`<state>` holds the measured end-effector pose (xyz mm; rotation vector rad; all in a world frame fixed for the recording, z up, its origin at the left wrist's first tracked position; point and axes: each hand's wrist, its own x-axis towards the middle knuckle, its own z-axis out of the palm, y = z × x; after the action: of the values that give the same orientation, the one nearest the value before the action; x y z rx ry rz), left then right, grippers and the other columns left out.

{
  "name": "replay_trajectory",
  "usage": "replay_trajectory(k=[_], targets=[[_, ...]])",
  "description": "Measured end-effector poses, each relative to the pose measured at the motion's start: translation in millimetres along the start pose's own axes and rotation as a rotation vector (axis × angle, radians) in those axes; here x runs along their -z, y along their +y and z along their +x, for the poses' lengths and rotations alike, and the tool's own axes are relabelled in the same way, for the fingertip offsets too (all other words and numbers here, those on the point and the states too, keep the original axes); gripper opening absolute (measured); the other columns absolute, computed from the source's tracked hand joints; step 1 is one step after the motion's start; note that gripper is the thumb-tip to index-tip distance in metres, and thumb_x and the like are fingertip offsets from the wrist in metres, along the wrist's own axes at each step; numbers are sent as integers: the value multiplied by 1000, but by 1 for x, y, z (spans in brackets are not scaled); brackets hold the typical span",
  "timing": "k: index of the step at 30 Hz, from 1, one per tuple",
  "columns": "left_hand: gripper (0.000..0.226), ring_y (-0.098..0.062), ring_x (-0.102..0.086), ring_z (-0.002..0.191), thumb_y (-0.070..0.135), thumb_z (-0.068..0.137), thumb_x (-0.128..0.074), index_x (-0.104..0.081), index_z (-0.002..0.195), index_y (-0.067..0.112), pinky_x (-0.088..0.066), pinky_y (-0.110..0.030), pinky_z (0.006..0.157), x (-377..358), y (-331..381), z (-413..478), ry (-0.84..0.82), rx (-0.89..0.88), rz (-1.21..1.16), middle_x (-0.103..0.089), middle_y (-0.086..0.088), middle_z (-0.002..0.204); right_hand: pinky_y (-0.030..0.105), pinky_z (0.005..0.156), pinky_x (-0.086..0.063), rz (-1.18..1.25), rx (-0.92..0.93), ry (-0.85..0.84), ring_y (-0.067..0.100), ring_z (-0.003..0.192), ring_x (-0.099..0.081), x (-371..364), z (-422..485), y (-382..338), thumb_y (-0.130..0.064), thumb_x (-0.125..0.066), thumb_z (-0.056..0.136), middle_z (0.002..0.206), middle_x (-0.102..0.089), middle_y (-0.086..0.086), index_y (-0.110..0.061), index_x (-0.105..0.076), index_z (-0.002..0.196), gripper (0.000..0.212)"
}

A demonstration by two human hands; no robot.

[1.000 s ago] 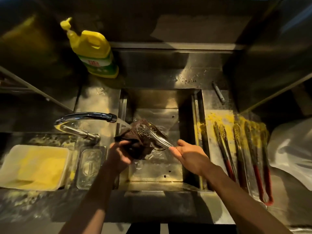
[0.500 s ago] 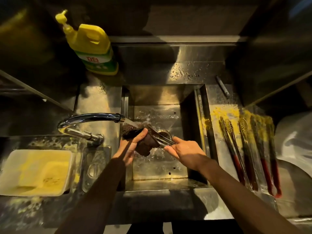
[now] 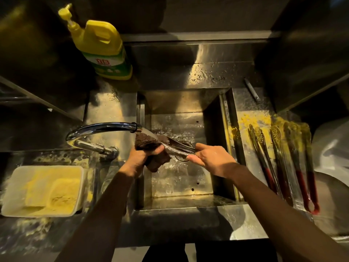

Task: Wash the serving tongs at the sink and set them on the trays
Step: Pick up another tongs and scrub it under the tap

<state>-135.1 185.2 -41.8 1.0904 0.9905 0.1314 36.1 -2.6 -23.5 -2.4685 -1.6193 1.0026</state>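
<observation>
Tongs (image 3: 179, 147) over the sink (image 3: 217, 103), under the tap's (image 3: 105, 127) stream. Left hand (image 3: 140, 157) clenched on a dark cloth (image 3: 151, 148) around the tips; right hand (image 3: 209, 159) pinching the handles. Wet metal: likely to slip and drop into the basin.

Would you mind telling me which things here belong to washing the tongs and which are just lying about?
Part of the job:
- tongs held by the right hand
- dark cloth in the left hand
- running faucet
- sink
- red-handled tongs lying to the right
- detergent bottle

Lying about:
- tub of yellow powder
- pen-like stick
- white plastic bag
</observation>
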Motion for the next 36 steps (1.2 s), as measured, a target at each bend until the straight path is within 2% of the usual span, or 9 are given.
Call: replay_trajectory(k=[6,11,14,18,24,26,28,31,36], targets=[[19,-4,-68,77,18,81,-75,-62,94,16,-53,-17,68,-12,13,0,143,-87,48,-72,9,83,38,83,-51,29,-9,-26,17,85,-62,-3,-2,-3,-63,-30,99,107,-55,-5,-20,-69,85,60],[19,-13,-69,82,-5,83,-67,-66,91,12,-55,-33,84,5,18,-4,-108,-63,180,-75,4,80,31,80,-46,56,-23,9,14,90,-62,-1,-10,16,-72,-25,92,111,-51,-17,-23,-74,93,69],[18,-19,-68,79,9,80,-76,-68,96,3,-55,-28,69,-5,14,-7,-42,-99,172,-72,-5,84,29,74,-41,37,4,17,12,80,-59,0,-5,10,-68,-29,95,99,-52,-11,-21,-71,85,64],[18,4,-68,70,17,82,-76,-59,81,25,-50,-12,62,-20,16,-10,147,-157,186,-71,15,65,33,80,-48,68,8,2,12,80,-56,-2,-4,-7,-61,-35,99,95,-49,-10,-25,-62,76,51],[49,-18,-66,78,70,73,-65,-67,79,21,-57,-34,74,-7,15,-9,167,-289,733,-69,3,79,36,91,-50,101,0,22,19,96,-65,-1,-12,-2,-62,-33,98,118,-59,-5,-20,-75,94,59],[34,-20,-64,91,55,81,-67,-65,91,22,-52,-35,84,-16,12,-10,298,-269,497,-67,1,92,38,95,-49,113,3,50,20,103,-64,-1,-13,1,-66,-27,94,129,-59,-2,-21,-75,93,66],[40,-24,-60,111,34,88,-67,-60,121,11,-46,-38,98,-23,11,-9,468,-43,-118,-65,-8,118,40,95,-48,204,-24,81,22,106,-62,-4,-15,8,-67,-23,94,126,-60,3,-23,-75,92,68],[39,-28,-59,114,37,94,-58,-57,121,10,-42,-47,106,-25,6,-10,367,92,-755,-64,-13,123,45,79,-50,506,-85,222,17,84,-61,-15,-22,14,-61,-36,98,99,-58,-2,-25,-73,85,54],[43,-35,-53,125,31,92,-56,-56,127,7,-35,-53,110,-23,1,-14,66,144,-901,-58,-20,134,23,83,-41,267,-62,124,8,96,-61,-22,-25,0,-60,-27,98,117,-55,-13,-26,-78,98,61]])
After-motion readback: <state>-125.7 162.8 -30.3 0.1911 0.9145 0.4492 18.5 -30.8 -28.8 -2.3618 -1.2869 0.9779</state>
